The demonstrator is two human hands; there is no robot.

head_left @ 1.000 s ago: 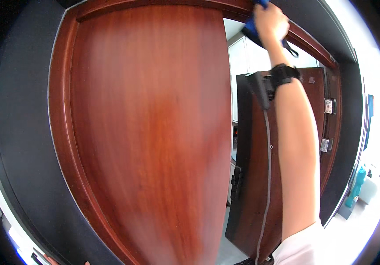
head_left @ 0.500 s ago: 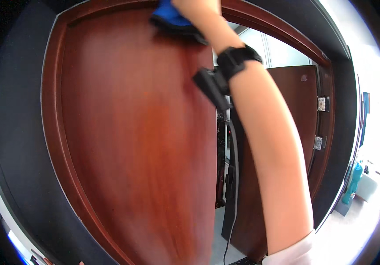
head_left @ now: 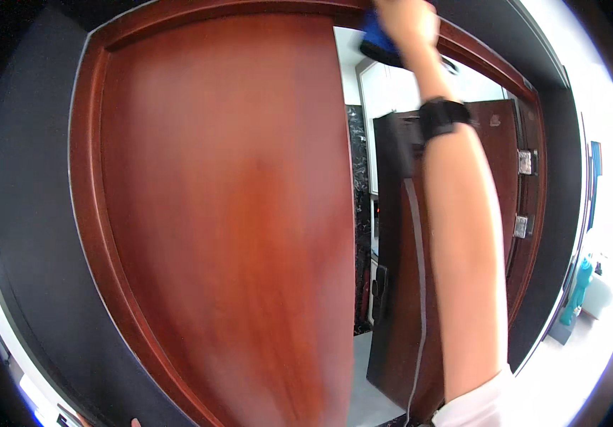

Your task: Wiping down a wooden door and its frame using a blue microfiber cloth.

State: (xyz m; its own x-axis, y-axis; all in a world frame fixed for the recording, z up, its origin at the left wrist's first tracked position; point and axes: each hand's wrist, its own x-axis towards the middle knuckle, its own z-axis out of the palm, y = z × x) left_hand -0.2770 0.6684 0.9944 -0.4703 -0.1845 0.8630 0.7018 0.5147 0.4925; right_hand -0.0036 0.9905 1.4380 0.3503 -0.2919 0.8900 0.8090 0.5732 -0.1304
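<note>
My right hand (head_left: pixel 413 28) reaches up to the top of the doorway, its fingers closed on a blue cloth with a black edge (head_left: pixel 379 44). Motion blurs both. The cloth is up at the upper door frame (head_left: pixel 456 41), above the gap to the right of the reddish-brown wooden door (head_left: pixel 228 185). Around my right wrist sits a black strap (head_left: pixel 443 117), and a grey cable (head_left: pixel 420 285) hangs beside the forearm. Of my left hand (head_left: pixel 135 423) only a bit of fingertip shows at the lower edge; what it holds, if anything, is hidden.
A second brown door leaf (head_left: pixel 495 142) stands swung inward on the right, with metal hinges (head_left: pixel 525 162). Dark wall panels (head_left: pixel 22 213) flank the frame. Through the gap are black marbled stone (head_left: pixel 360 185) and white cabinets. A teal figure (head_left: pixel 578 292) stands far right.
My right hand and the blue cloth have moved right, from the top of the wooden door to the frame above the gap. The forearm and hanging cable have shifted right too.
</note>
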